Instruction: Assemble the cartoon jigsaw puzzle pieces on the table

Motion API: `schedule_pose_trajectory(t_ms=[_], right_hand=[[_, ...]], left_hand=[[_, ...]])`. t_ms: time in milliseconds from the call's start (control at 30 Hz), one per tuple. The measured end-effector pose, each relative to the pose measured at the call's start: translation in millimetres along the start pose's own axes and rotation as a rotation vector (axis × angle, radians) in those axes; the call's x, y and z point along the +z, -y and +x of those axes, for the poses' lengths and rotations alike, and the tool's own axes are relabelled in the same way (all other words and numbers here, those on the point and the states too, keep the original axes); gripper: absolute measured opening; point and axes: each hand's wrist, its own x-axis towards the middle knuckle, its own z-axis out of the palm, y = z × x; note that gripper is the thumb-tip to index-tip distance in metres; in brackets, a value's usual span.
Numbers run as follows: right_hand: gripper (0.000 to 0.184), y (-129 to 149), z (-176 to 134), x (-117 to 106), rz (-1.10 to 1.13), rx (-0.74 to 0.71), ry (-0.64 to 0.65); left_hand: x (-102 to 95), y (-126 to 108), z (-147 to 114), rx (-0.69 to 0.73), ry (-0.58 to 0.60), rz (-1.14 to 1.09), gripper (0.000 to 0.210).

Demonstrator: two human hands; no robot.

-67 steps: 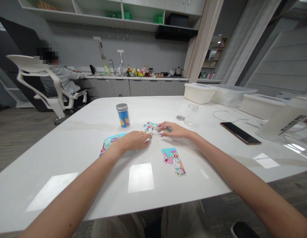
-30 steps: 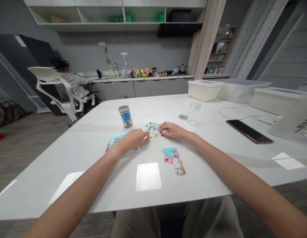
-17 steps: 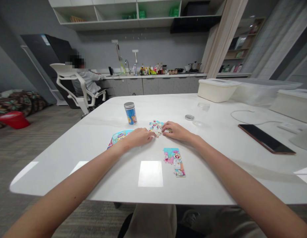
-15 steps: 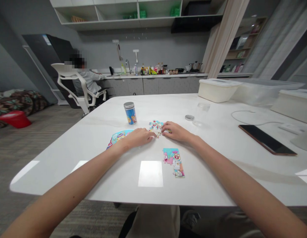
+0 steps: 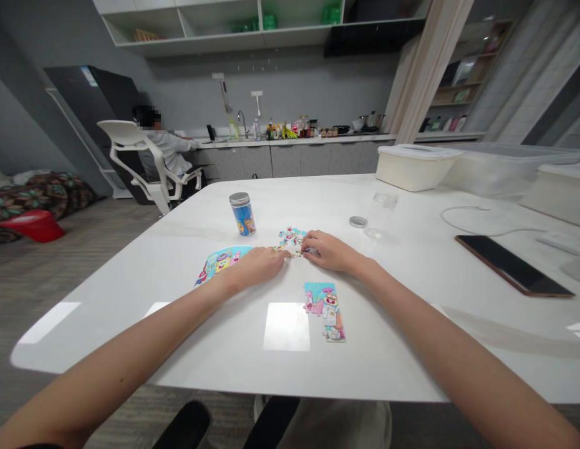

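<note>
A small heap of loose jigsaw puzzle pieces (image 5: 291, 236) lies on the white table, just beyond my hands. My left hand (image 5: 262, 264) rests low at the near left of the heap, its fingers closed around the edge of a small puzzle piece (image 5: 295, 254). Opposite it, my right hand (image 5: 333, 252) has curled fingers and thumb on a piece, mostly hidden by the fingers. Closer to me is a joined puzzle section (image 5: 325, 307) showing a pink and a brown cartoon figure. Partly beneath my left wrist lies a colourful picture sheet (image 5: 219, 263).
A jar with a metal lid and blue wrapper (image 5: 243, 215) stands behind the sheet. To the right are a clear jar (image 5: 382, 215), a loose lid (image 5: 358, 222), a phone (image 5: 512, 265), a cable and plastic boxes (image 5: 416, 168). A person (image 5: 171, 153) sits at the back left.
Both hands have shifted slightly and their fingertips are closer together over the pieces. My right fingers are more curled. The view has tilted a little; the jars and joined section keep their places.
</note>
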Motion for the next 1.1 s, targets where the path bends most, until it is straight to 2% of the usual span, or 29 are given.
schedule_pose_trajectory(t_ms=[233, 600, 833, 1100], right_hand=[[0.006, 0.4, 0.8, -0.5, -0.032, 0.009, -0.019], [0.013, -1.8, -0.7, 0.2, -0.044, -0.017, -0.041], [0.017, -2.9, 0.1, 1.0, -0.079, -0.022, -0.016], [0.020, 0.6, 0.7, -1.3, -0.071, -0.031, 0.011]], left_hand=[[-6.2, -8.0, -2.9, -0.047, 0.021, 0.046, 0.034], [-3.4, -3.3, -0.5, -0.052, -0.010, 0.008, 0.030], [-5.2, -2.8, 0.0, -0.064, -0.006, 0.034, 0.029], [-4.8, -0.6, 3.7, -0.078, -0.002, -0.040, 0.024]])
